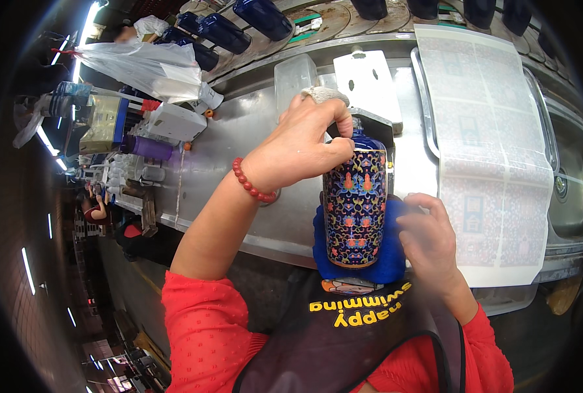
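A dark blue bottle [355, 209] with a dense floral pattern in pink, yellow and green is in front of me, its neck away from my body. My left hand [308, 141], with a red bead bracelet at the wrist, is closed at the bottle's neck and shoulder, thumb and forefinger bent against it. Behind those fingers is a piece of white knit fabric [327, 96]. Under and beside the bottle's lower part lies a blue cloth [394, 239]. To the right of the bottle, my right hand [430, 239] is raised with bent fingers apart, partly smeared by motion, nothing visible in it.
Printed transfer sheets [488, 170] lie over a metal tray at the right, beside a sink [569, 187]. A white perforated box [370, 78] and a clear plastic container [294, 75] stand beyond the bottle. Several plain blue bottles [262, 18] line the far conveyor. A purple flask [148, 148] is at left.
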### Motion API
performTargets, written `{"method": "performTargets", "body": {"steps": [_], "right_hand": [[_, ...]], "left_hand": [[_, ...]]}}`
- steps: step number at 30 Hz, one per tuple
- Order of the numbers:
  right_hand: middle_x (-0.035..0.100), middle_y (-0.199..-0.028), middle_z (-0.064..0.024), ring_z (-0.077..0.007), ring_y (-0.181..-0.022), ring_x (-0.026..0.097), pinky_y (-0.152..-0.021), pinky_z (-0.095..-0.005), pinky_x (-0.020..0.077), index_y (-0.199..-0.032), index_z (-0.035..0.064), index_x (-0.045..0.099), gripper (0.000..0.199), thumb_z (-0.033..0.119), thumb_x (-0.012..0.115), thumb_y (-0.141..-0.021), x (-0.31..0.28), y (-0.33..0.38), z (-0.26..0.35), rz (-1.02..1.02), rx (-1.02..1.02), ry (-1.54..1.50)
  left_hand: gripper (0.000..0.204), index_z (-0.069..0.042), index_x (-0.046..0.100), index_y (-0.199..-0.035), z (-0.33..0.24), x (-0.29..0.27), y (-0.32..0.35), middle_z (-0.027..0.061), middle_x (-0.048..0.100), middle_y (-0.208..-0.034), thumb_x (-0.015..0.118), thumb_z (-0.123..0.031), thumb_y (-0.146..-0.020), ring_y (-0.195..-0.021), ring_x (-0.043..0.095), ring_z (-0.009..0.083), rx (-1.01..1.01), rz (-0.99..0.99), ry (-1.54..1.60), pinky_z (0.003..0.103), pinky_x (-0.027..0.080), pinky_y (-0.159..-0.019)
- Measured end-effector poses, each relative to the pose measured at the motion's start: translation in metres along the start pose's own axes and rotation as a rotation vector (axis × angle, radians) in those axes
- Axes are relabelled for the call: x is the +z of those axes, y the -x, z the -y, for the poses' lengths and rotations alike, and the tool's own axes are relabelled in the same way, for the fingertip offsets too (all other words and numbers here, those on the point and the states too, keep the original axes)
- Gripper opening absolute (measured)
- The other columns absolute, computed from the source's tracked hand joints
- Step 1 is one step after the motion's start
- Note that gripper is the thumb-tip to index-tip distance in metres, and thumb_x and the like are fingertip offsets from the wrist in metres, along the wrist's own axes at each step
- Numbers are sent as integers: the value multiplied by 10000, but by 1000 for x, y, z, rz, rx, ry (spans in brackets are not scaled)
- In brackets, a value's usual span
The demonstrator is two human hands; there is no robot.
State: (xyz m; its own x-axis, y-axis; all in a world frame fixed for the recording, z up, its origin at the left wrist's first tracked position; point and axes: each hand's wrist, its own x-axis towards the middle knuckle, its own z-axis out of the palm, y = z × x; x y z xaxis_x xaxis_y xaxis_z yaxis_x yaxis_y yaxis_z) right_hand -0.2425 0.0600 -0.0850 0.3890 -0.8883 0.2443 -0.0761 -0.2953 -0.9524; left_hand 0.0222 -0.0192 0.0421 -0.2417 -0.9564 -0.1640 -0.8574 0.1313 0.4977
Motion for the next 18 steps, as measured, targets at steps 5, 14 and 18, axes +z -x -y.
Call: {"method": "performTargets", "body": {"steps": [5, 14, 18], "right_hand": [[585, -1256, -193, -292, -998, 646, -841, -361, 520, -1067, 31, 697, 244, -24, 693, -829, 0, 0, 0, 5, 1, -4], [580, -1260, -186, -259, -941, 644, -787, -345, 524, -1064, 27, 698, 234, -25, 694, -836, 0, 0, 0, 6, -2, 0], [583, -1258, -187, -265, -958, 643, -798, -346, 523, -1064, 28, 699, 237, -28, 694, -834, 0, 0, 0, 8, 14, -14]], "left_hand": [[185, -111, 638, -960, -1, 2, 0, 60, 620, -969, 666, -245, -835, -1043, 462, 284, 42, -38, -22, 381, 388, -962], [257, -92, 661, -955, -5, 1, 2, 158, 656, -980, 652, -311, -820, -1083, 499, 383, -13, -27, 18, 469, 407, -1009], [259, -95, 656, -964, -2, 1, 1, 151, 656, -981, 653, -312, -824, -1083, 497, 375, 9, -42, 22, 464, 402, -1014]]}}
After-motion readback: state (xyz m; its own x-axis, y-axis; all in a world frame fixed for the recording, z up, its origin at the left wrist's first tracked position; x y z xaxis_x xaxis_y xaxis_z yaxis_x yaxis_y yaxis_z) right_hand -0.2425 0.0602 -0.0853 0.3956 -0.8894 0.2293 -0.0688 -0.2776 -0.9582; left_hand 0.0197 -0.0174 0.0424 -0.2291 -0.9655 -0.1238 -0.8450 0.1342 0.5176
